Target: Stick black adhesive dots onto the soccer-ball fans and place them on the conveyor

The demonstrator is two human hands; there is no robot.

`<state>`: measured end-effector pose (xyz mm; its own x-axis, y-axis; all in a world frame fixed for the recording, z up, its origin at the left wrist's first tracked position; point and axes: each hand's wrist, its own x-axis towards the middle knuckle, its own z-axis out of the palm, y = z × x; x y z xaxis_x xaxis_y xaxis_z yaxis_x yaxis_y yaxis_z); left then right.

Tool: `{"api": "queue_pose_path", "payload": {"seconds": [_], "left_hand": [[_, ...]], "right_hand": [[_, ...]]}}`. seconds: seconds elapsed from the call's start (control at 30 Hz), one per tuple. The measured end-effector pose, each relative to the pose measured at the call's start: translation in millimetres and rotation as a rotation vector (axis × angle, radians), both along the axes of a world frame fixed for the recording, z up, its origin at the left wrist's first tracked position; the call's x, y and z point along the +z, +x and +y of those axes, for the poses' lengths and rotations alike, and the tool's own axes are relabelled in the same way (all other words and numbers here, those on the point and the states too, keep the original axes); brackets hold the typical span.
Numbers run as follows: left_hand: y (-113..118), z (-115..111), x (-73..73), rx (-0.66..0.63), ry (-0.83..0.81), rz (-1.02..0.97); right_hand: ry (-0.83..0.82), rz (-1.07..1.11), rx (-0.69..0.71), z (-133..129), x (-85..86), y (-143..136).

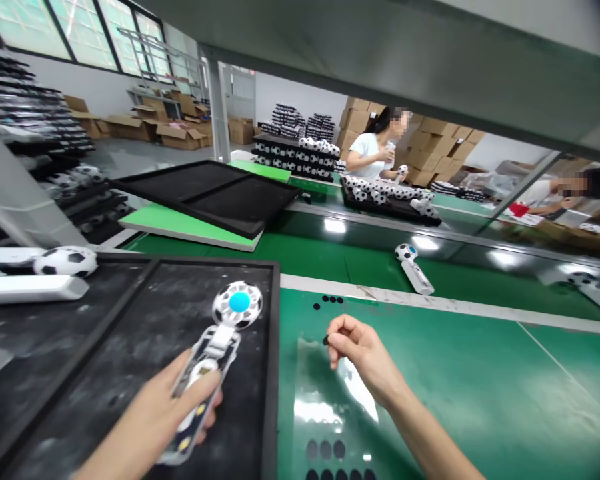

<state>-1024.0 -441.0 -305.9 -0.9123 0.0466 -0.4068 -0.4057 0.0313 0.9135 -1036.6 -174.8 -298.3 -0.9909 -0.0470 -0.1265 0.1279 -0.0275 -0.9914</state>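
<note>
The football-headed device (221, 340) lies left of the right hand (360, 350), over the black tray (273, 373) in the lower left-centre of the frame. Its long axis runs from bottom centre-left up to the ball end, leaning right. The left hand (175, 397), the nearer one, is wrapped round its handle, thumb across the exposed inside. Mid-frame above the green counter (480, 393), the right hand's thumb and forefinger are pinched together on what seems a small black disc (325, 340), though blur softens its outline.
</note>
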Motion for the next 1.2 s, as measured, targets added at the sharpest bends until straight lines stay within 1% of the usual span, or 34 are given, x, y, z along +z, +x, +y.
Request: {"api": "queue_pose_path", "payload": {"seconds": [0.07,0.13,0.2,0.27,0.37,0.47,0.67,0.8,0.97,1.2], "left_hand": [[2.5,23.5,8.6,-0.007,0.11,-0.035],[4.2,36.3,7.9,-0.041,0.178,-0.026],[5.8,39.1,2.3,-0.087,0.182,0.015],[7.0,36.5,-4.0,-0.129,0.168,0.058],[7.3,31.5,-10.1,-0.175,0.155,0.068],[6.4,30.4,-12.9,-0.198,0.146,0.099],[6.2,31.2,-14.1,-0.186,0.1,0.159],[6.1,30.4,-14.7,-0.222,0.096,0.167],[5.9,31.7,-13.2,-0.156,0.107,0.184],[7.4,31.3,-14.7,-0.147,0.125,0.214]], "right_hand": [[-0.003,0.018,0.073,-23.2,8.1,3.6],[0.023,0.063,0.086,-43.6,12.8,5.1],[0.056,0.097,0.096,-59.4,14.2,5.6],[0.119,0.144,0.126,-70.4,13.6,6.4],[0.311,0.308,0.15,-81.0,12.2,9.1],[0.44,0.413,0.158,-87.3,10.7,12.2],[0.527,0.445,0.157,-92.6,7.4,14.7],[0.534,0.418,0.152,-93.8,5.7,15.1],[0.539,0.393,0.137,-97.2,2.3,14.9],[0.553,0.434,0.094,-99.1,-1.8,15.9]]}}
